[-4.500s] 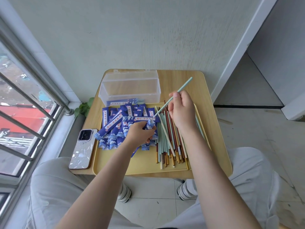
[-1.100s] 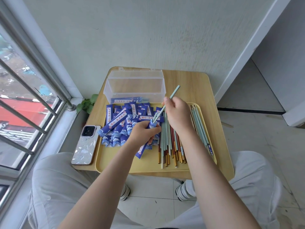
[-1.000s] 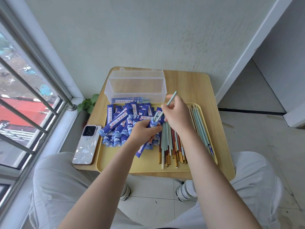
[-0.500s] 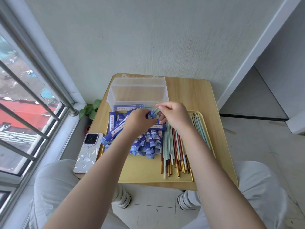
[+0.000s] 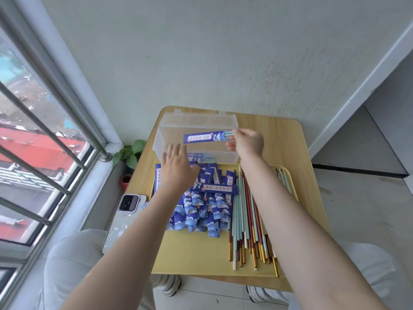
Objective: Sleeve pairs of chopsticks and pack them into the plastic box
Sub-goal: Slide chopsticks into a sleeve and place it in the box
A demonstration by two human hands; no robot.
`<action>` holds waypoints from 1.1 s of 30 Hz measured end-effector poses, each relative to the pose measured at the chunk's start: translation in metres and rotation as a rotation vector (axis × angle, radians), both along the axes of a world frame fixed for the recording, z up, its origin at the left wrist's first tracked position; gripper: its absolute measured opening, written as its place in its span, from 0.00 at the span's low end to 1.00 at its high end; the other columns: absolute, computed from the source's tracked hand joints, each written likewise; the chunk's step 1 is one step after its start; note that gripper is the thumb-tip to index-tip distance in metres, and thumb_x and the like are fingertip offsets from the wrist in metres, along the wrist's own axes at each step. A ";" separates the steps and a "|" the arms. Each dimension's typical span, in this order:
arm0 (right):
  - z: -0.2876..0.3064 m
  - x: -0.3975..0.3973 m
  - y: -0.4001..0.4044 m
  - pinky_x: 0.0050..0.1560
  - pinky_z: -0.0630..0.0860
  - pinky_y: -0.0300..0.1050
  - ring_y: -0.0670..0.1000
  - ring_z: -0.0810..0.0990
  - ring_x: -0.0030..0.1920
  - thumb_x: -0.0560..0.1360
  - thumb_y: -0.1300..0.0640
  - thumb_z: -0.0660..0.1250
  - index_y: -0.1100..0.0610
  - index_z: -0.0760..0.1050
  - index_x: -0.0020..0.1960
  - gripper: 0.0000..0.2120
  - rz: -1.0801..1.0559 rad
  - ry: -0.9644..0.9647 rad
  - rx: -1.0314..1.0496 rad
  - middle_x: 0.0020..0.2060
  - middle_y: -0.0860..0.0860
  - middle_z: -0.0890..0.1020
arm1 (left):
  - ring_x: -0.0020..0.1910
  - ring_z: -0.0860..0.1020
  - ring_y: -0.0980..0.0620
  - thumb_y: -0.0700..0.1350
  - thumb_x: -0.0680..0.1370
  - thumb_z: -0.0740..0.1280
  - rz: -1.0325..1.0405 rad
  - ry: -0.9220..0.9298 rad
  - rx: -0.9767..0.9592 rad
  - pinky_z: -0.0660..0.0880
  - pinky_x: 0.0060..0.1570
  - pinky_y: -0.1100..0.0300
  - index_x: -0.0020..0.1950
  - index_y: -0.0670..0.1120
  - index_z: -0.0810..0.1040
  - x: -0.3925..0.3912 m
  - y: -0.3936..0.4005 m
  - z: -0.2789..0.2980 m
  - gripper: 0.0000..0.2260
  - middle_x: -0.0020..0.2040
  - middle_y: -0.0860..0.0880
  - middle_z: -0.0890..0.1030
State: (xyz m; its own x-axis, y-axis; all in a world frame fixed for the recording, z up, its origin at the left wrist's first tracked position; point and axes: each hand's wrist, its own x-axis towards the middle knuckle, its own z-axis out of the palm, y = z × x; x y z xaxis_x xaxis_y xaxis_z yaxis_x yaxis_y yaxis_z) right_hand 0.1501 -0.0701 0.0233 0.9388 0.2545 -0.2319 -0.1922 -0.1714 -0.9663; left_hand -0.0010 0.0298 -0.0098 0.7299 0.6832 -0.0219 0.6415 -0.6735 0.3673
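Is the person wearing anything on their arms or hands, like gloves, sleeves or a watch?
No. The left hand and right hand are bare, with no gloves, rings or watch showing. Both forearms are uncovered as far as the picture's lower edge; no sleeve comes into view.

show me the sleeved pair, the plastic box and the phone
sleeved pair (image 5: 201, 137), head view, on the blue sleeve's middle
plastic box (image 5: 232, 155), head view, on its near wall, right end
phone (image 5: 125, 217), head view, on its patterned back
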 end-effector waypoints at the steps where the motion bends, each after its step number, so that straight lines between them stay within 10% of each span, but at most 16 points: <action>1: -0.003 -0.002 0.008 0.31 0.80 0.40 0.49 0.81 0.29 0.81 0.62 0.65 0.63 0.80 0.57 0.08 0.048 0.007 -0.044 0.35 0.52 0.84 | 0.81 0.48 0.45 0.49 0.81 0.61 -0.008 0.028 0.003 0.44 0.78 0.47 0.80 0.42 0.55 -0.001 0.001 -0.005 0.30 0.81 0.44 0.56; 11: -0.009 -0.016 0.044 0.43 0.83 0.52 0.61 0.87 0.38 0.80 0.65 0.59 0.66 0.77 0.63 0.14 0.384 -0.007 -0.459 0.33 0.55 0.82 | 0.81 0.42 0.47 0.49 0.82 0.60 -0.005 0.049 0.017 0.40 0.78 0.47 0.82 0.44 0.49 -0.004 -0.001 -0.015 0.33 0.83 0.46 0.48; 17: 0.002 -0.023 0.014 0.33 0.80 0.41 0.48 0.81 0.27 0.80 0.63 0.58 0.57 0.81 0.61 0.16 0.374 -0.272 -0.512 0.42 0.52 0.86 | 0.81 0.51 0.43 0.46 0.81 0.64 -0.002 -0.107 -0.056 0.53 0.78 0.48 0.80 0.43 0.60 -0.008 0.003 -0.012 0.29 0.81 0.43 0.56; 22: -0.007 -0.042 -0.014 0.47 0.80 0.46 0.49 0.81 0.40 0.79 0.61 0.64 0.54 0.82 0.50 0.09 0.648 -0.430 -0.648 0.48 0.48 0.83 | 0.57 0.74 0.44 0.45 0.79 0.64 0.100 -0.149 -0.127 0.68 0.46 0.56 0.57 0.44 0.79 -0.024 -0.005 -0.005 0.09 0.59 0.45 0.76; 28: -0.038 -0.067 -0.033 0.65 0.69 0.53 0.55 0.70 0.65 0.76 0.54 0.71 0.50 0.74 0.65 0.19 0.947 -0.579 -1.019 0.61 0.52 0.74 | 0.70 0.65 0.40 0.53 0.80 0.63 0.229 0.075 -0.126 0.63 0.67 0.47 0.73 0.47 0.68 -0.044 -0.023 -0.018 0.23 0.72 0.42 0.68; 33: -0.045 -0.075 -0.038 0.68 0.66 0.56 0.56 0.70 0.65 0.78 0.60 0.66 0.54 0.73 0.64 0.15 0.884 -0.781 -1.029 0.62 0.52 0.75 | 0.71 0.65 0.41 0.55 0.82 0.58 0.210 0.050 -0.201 0.68 0.64 0.47 0.76 0.47 0.64 -0.052 -0.033 -0.019 0.24 0.72 0.42 0.67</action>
